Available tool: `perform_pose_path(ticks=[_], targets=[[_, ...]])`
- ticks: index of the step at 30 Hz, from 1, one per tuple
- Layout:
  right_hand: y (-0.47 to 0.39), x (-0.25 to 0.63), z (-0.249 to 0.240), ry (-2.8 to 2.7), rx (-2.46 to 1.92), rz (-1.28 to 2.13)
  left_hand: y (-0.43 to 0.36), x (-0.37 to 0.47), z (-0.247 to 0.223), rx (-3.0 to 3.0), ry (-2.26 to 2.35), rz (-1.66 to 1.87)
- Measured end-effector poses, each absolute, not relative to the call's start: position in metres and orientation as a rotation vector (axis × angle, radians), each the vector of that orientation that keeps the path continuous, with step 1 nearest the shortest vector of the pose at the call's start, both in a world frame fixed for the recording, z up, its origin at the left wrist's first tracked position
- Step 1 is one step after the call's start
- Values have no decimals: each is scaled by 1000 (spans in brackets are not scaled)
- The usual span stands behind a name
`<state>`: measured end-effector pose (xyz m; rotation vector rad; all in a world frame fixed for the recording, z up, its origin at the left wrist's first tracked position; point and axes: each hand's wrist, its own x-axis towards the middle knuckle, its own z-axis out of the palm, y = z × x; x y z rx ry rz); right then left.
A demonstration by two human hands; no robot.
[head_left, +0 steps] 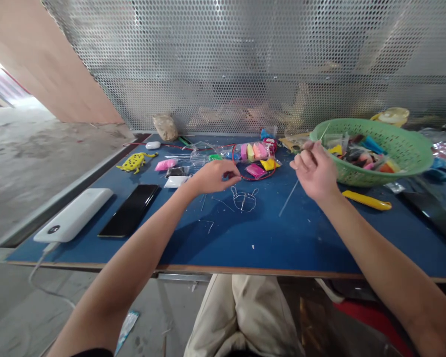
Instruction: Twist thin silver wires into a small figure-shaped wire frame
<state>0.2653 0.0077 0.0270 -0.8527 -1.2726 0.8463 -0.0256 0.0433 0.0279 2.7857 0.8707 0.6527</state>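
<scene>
My right hand (315, 168) is closed around a thin, straight, pale wire (289, 198), which sticks out above and below the fist beside the green basket. With its fingertips pinched together, my left hand (217, 176) hovers over the table's middle. Whatever those fingertips hold, if anything, is too small to make out; a red cord (254, 179) passes close by them. Just below lies a bent wire frame (244, 202), a rounded outline with two ear-like loops on top. Loose wire pieces (209, 225) are scattered to its left.
A green basket (412, 153) of colourful packets stands right, with a yellow cutter (367, 201) before it. Clay packets (255, 171) lie behind my hands. Left are a phone (129, 210), a white power bank (74, 213) with cable and a yellow spotted toy (136, 162). Perforated metal (208, 64) closes the back.
</scene>
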Motion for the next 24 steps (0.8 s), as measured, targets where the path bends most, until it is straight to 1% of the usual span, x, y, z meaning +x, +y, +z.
perform_pose_path(ticks=[3,5,10,13,15,17,21,24], targets=[[12,278,35,-1240,-838,1039,48,-33,27,2702,848,315],[14,280,32,-1208,-839,1160,48,-32,24,2661,831,180],[13,274,25,-1245,-937,1797,46,-27,18,2592,785,137],[12,273,24,-1221,-965,1920,48,-29,19,2612,825,164],[13,271,22,-1191,-986,1896,50,-30,21,2672,898,249],[16,268,16,-1167,-1014,1829,50,-30,23,2727,1012,416],[19,256,5,-1093,-1012,1654,44,-23,24,2709,1275,917],[13,245,2,-1098,-983,1578,37,-14,21,2646,1380,1302]])
